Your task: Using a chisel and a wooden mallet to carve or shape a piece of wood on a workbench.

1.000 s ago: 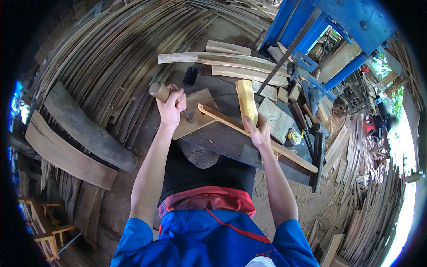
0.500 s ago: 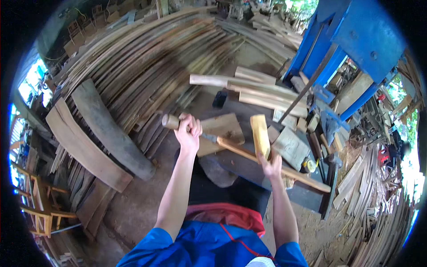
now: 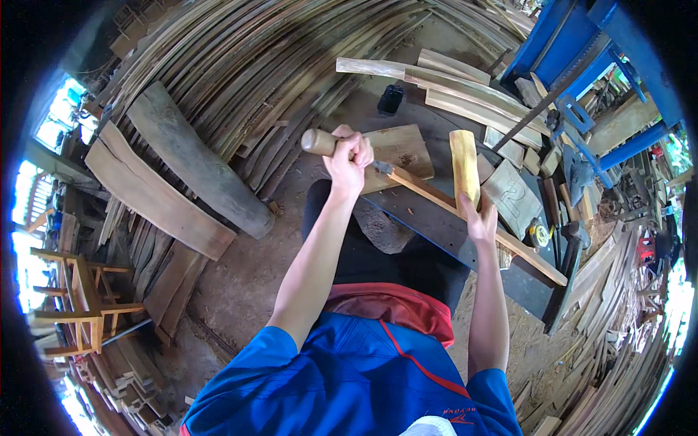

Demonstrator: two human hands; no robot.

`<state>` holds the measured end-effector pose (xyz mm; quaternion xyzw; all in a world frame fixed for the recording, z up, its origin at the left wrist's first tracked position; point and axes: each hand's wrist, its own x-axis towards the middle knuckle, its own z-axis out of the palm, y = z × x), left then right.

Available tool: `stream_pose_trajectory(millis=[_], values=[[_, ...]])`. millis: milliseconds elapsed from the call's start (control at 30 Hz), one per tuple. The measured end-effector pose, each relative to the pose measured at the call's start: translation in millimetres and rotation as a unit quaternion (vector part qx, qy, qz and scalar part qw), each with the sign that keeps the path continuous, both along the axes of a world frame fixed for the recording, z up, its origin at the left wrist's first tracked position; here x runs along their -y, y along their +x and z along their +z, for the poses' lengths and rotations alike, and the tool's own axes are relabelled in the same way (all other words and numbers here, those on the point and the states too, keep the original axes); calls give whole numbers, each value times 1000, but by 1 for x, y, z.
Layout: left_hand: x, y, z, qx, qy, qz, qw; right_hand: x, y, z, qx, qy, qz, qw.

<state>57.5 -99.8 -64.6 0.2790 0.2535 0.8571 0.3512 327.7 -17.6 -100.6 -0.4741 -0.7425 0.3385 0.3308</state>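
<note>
My left hand (image 3: 349, 161) is closed around the thick round wooden handle of a chisel (image 3: 318, 142). The chisel's short metal part meets the near-left end of a long, narrow wooden strip (image 3: 425, 190), which slants across the dark workbench (image 3: 429, 218). In my right hand (image 3: 480, 219) is a pale yellow wooden block (image 3: 464, 163), gripped by its lower end and tilted up above the strip. My right fingers are partly hidden behind the block. A flat wooden board (image 3: 407, 149) lies beneath and beyond the chisel.
A black phone (image 3: 390, 99) and several pale planks (image 3: 472, 94) lie at the far side. To the right are a tape measure (image 3: 538, 234), a marked board (image 3: 515, 190) and a metal clamp bar (image 3: 567, 280). A blue machine (image 3: 567, 43) stands far right; curved slabs (image 3: 196, 160) lie left.
The whole view has shifted, so bench and hands appear farther right and higher. My hands keep their grips on the chisel and the wooden block.
</note>
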Motion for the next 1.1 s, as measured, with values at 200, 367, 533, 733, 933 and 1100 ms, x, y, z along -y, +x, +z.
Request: stream_pose_trajectory(millis=[200,367,533,733,933,1100], values=[[-6,-6,-7,-27,8,-34,999,-1,-1,-2,-9,8,3,1000],[-8,-12,-9,-93,15,-98,991,-4,-1,-2,-2,-7,12,1000],[-9,-13,-6,-69,11,-77,995,-2,-1,2,-15,-12,16,1000],[-10,-23,-13,19,10,-55,998,-6,0,-7,-11,7,15,1000],[-12,-23,-10,22,11,-74,997,-7,0,-10,-40,4,25,999],[-14,-22,-5,-42,-14,-106,993,-7,-2,-8,-35,11,23,999]])
